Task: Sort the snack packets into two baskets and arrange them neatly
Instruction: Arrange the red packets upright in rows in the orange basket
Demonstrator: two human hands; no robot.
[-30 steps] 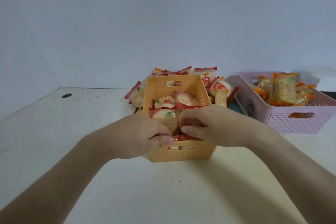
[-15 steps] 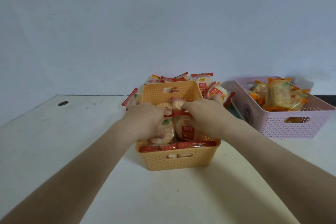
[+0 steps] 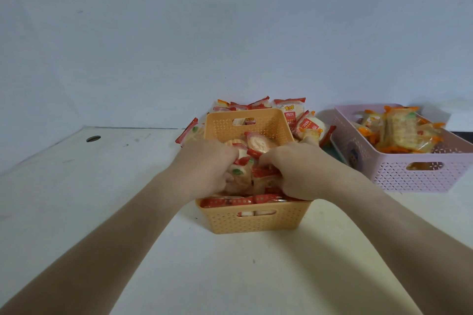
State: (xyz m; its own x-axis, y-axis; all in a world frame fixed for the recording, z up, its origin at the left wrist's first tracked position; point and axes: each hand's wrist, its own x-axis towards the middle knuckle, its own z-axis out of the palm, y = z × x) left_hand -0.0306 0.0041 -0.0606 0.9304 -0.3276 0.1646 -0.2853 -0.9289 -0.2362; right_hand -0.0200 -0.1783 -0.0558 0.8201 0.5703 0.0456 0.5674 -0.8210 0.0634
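The left hand (image 3: 204, 169) and right hand (image 3: 299, 171) each grip red-edged snack packets (image 3: 258, 143) inside the orange basket (image 3: 256, 222) at mid-counter. The pink basket (image 3: 409, 179) of orange-edged packets (image 3: 401, 130) stands apart on the right. The white counter (image 3: 230, 276) lies open near and left, with a pale wall (image 3: 230, 33) behind.

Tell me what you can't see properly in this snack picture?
Head view only.
Fingertips of left hand and right hand: buried among red packets, grip unclear.
Orange basket floor: covered by packets, hands.
Loose packets behind it: partly hidden by its far wall.
Pink basket: right corner cut off by frame edge.
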